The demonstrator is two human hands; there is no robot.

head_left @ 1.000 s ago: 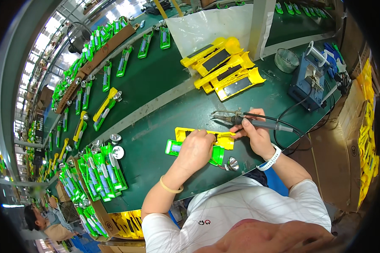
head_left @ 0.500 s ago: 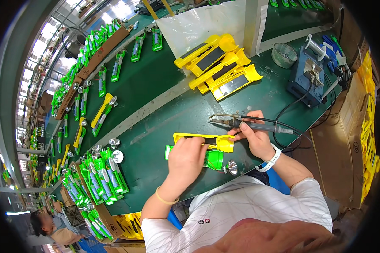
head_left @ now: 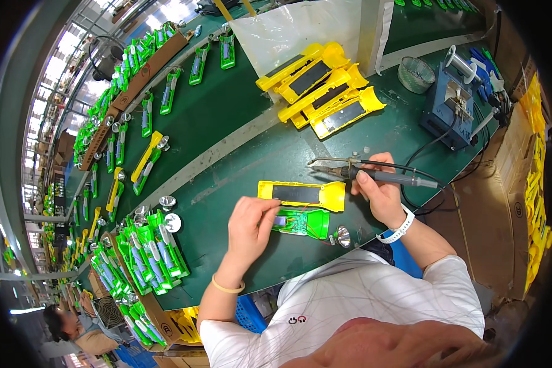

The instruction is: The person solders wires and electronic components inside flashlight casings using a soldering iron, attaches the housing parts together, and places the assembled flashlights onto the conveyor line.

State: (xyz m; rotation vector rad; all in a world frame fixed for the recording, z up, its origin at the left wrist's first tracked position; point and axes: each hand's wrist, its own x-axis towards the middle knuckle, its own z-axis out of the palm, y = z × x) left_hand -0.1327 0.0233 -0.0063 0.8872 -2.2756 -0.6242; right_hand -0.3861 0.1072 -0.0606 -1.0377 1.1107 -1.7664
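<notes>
My right hand [head_left: 379,191] is closed around a soldering iron [head_left: 394,178] with a thin feed tube along it; its tip points left above the table. In front of me lies a yellow plastic casing half [head_left: 332,197] with a dark panel set in it. Just nearer sits a green casing half [head_left: 318,224] with a circuit board and thin red wires, and beside it a round silver reflector [head_left: 342,236]. My left hand [head_left: 249,226] is closed in a pinch at the left ends of both halves. What its fingertips hold, if anything, is too small to make out.
Several yellow casing halves [head_left: 349,115] are piled farther back. At the far right stand a mesh basket [head_left: 416,75] and a blue solder feeder [head_left: 448,113] with a spool and cables. On the left, green casings [head_left: 150,254] fill a box, and others lie along the conveyor belt [head_left: 196,122].
My left hand has drawn back to the left off the yellow casing, uncovering its panel and the green casing's board. The right hand with the soldering iron has moved slightly right.
</notes>
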